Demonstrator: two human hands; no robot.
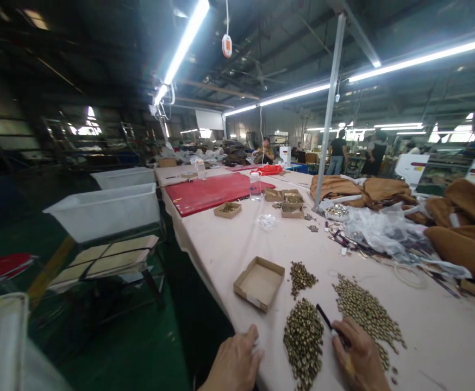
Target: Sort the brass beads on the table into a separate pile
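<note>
Nearest the camera, saw right hand [360, 355], fingers [345, 327] closed around black stick [324, 316], between heaped metal pieces [304, 345] and scattered ones [366, 309] on counter [217, 255]. Could not tell of any hold in half-curled left hand [237, 355]. Seemed wise to move stick low and lightly, without mixing pieces.

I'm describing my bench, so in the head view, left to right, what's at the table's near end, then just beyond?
Near end: left hand, larger heap of metallic pieces, right hand. Just beyond: open cardboard box, smaller heap, loose spread.

Stud piles [304, 342] on table [205, 244], right of front box [259, 281]; bottle [255, 190] behind.
</note>
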